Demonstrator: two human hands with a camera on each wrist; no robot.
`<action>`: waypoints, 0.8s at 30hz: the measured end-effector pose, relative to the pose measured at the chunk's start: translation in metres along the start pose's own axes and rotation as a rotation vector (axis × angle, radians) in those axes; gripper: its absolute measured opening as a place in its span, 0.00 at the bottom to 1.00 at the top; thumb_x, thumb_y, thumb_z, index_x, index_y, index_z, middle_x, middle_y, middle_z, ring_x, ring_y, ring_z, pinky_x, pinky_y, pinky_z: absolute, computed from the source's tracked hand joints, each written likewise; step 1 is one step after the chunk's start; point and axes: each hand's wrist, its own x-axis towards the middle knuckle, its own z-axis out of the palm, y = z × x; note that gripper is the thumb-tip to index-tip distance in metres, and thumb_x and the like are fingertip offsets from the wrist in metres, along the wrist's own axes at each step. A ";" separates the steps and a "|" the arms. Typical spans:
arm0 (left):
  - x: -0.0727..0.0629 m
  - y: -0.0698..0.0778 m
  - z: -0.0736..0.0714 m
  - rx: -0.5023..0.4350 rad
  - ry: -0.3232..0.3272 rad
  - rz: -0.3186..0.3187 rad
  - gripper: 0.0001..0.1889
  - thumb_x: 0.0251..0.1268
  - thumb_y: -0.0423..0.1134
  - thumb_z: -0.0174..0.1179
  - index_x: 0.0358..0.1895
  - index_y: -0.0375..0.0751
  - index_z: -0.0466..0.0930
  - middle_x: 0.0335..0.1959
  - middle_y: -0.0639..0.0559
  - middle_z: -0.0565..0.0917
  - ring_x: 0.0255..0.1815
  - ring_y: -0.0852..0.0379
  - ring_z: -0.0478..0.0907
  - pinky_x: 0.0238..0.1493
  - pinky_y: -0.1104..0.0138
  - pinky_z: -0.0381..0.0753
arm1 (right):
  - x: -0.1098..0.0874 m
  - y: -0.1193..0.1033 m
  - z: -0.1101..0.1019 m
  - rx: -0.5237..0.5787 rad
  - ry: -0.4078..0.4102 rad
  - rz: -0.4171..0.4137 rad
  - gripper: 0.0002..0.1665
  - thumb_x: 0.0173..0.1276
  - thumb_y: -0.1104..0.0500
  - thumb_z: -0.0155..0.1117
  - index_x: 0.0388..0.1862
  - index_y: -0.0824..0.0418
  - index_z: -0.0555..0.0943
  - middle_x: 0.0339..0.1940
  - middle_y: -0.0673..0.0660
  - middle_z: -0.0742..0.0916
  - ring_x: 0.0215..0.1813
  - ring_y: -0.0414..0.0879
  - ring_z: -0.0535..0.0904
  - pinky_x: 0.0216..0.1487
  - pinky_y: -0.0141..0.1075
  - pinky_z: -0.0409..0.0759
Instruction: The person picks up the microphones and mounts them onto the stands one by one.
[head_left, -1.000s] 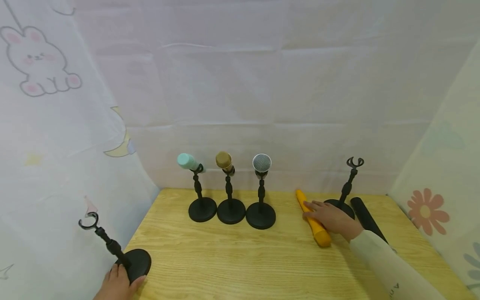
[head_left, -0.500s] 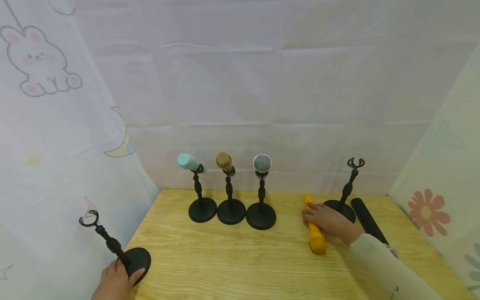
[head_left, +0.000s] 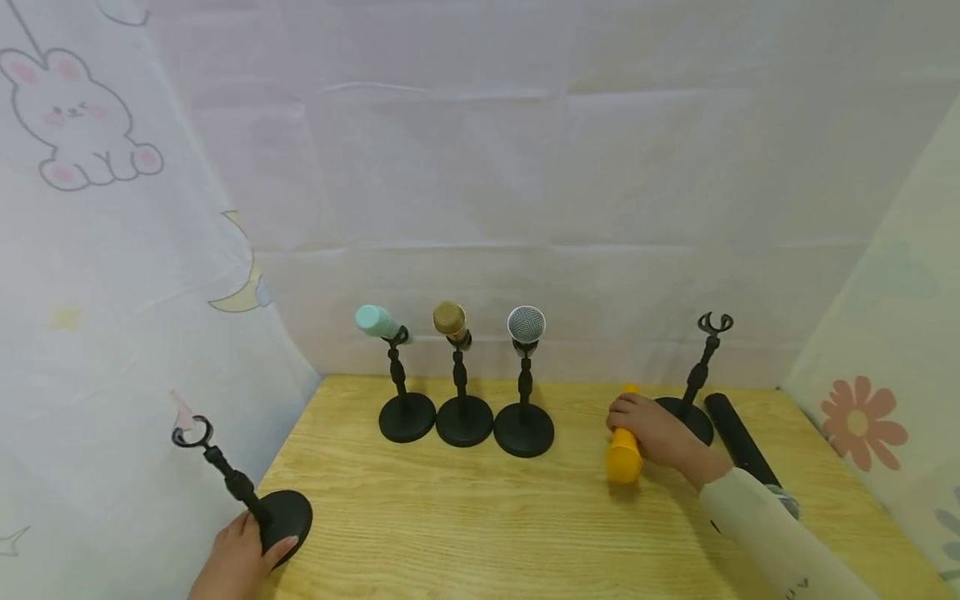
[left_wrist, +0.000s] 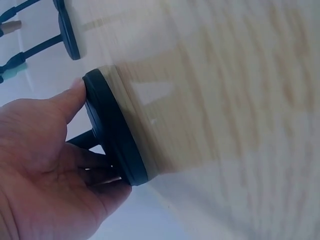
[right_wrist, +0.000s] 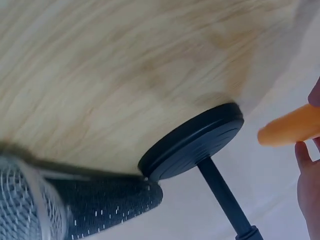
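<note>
Gripping an orange microphone (head_left: 625, 454) in the curled right hand (head_left: 654, 427), clasping a stand base (head_left: 292, 521) in the half-spread left hand (head_left: 238, 557), seeing three microphones (head_left: 450, 319) in stand clips (head_left: 526, 347).

Five microphones (head_left: 527, 324) are counted: three mounted, one gripped and one laid down. Five black desk stands (head_left: 523, 431) are counted, three of them fitted with microphones. One left hand (head_left: 236, 557) and one right hand (head_left: 651, 427) are seen. One wooden tabletop (head_left: 450, 517), one printed rabbit (head_left: 75, 125) and one printed red flower (head_left: 857, 422) are also shown.
</note>
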 end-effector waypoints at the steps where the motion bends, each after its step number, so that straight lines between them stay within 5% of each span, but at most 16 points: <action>1: 0.001 0.001 0.000 -0.002 0.001 0.012 0.54 0.66 0.65 0.60 0.60 0.04 0.61 0.57 0.12 0.69 0.59 0.17 0.68 0.57 0.36 0.74 | 0.001 -0.001 -0.001 0.015 0.019 0.005 0.22 0.48 0.68 0.84 0.37 0.54 0.81 0.41 0.51 0.83 0.47 0.52 0.80 0.49 0.52 0.82; 7: 0.003 0.007 0.000 -0.007 -0.033 0.033 0.56 0.63 0.69 0.60 0.64 0.09 0.62 0.60 0.12 0.68 0.61 0.19 0.70 0.57 0.36 0.75 | 0.005 -0.007 -0.004 0.173 0.123 0.139 0.26 0.44 0.70 0.85 0.33 0.53 0.77 0.35 0.48 0.81 0.39 0.45 0.77 0.38 0.44 0.81; 14: 0.005 0.011 0.001 -0.032 -0.068 0.021 0.58 0.61 0.70 0.61 0.67 0.10 0.60 0.64 0.13 0.65 0.64 0.20 0.68 0.58 0.36 0.74 | 0.005 -0.013 -0.005 0.350 0.116 0.393 0.21 0.51 0.69 0.80 0.37 0.52 0.80 0.36 0.47 0.83 0.36 0.42 0.76 0.39 0.44 0.79; 24: 0.010 0.019 0.006 -0.070 -0.098 0.066 0.57 0.62 0.70 0.61 0.67 0.11 0.61 0.66 0.13 0.63 0.66 0.19 0.66 0.59 0.36 0.73 | 0.006 -0.020 -0.007 0.390 0.104 0.486 0.23 0.49 0.69 0.79 0.41 0.55 0.80 0.36 0.49 0.83 0.37 0.45 0.76 0.41 0.49 0.78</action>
